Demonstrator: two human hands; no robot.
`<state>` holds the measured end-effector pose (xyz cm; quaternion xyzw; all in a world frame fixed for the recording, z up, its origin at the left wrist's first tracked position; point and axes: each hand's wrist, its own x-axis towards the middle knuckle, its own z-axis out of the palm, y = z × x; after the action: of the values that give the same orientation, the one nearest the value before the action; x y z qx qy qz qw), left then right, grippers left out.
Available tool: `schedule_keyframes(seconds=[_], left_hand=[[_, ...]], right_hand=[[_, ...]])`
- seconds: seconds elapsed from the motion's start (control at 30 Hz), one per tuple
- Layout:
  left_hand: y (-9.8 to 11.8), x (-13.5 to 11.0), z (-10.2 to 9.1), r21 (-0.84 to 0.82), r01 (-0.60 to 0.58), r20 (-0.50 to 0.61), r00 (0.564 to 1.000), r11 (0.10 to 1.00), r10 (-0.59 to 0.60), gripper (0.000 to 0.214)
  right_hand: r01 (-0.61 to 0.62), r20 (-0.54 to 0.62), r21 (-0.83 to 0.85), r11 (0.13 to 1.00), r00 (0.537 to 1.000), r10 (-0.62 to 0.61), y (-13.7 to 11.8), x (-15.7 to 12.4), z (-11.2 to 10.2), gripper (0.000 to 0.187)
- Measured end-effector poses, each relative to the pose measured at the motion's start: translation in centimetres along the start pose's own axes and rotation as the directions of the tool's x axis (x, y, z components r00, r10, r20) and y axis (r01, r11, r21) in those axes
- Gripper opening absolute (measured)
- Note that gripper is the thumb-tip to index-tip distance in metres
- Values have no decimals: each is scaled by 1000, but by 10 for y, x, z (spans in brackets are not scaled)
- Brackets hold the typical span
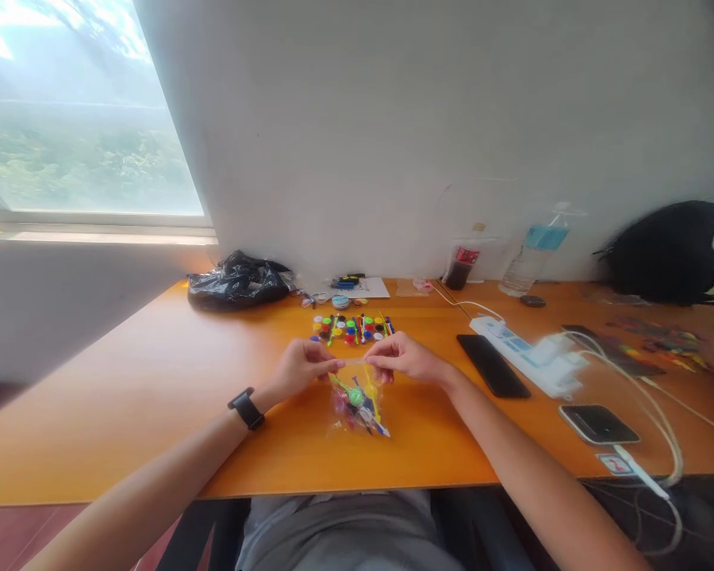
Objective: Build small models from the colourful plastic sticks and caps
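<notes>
Both hands pinch the top edge of a small clear plastic bag of coloured pieces [357, 403]: left hand [301, 366] and right hand [405, 357] hold it just above the orange wooden desk [155, 396]. Beyond it lies a spread of coloured discs and sticks [352, 327]; bare desk stretches left, while a black phone [493, 365] lies near on the right.

Lower left of the tabletop [124, 412] is totally free, loads of room. Right side's cramped: black phone [493, 365], power strip [527, 355], cables [660, 412], another phone [598, 424]. Up center, colourful pieces [352, 327] and a black bag [238, 281] block the back, with bottles [535, 254] by the wall.
</notes>
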<state>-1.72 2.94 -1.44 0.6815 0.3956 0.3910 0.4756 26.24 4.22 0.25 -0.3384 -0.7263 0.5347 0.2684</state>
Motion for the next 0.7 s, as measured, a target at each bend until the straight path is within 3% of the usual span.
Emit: schedule_keyframes(seconds=[0.23,0.4,0.57,0.7], left_hand=[[1,-2,0,-68,-60,42,997,996,63,41],[10,-7,1,67,-21,9,1000,998,20,50],[9,-7,3,91,78,51,995,993,-83,48],[5,-5,2,107,78,70,994,991,-86,49]], right_hand=[[5,-26,52,999,1000,-4,-6,-7,-11,37],[11,-218,191,982,975,31,-11,-7,-30,32],[92,-482,455,886,862,158,-10,8,-52,16],[173,-635,455,874,751,182,-13,30,-71,8]])
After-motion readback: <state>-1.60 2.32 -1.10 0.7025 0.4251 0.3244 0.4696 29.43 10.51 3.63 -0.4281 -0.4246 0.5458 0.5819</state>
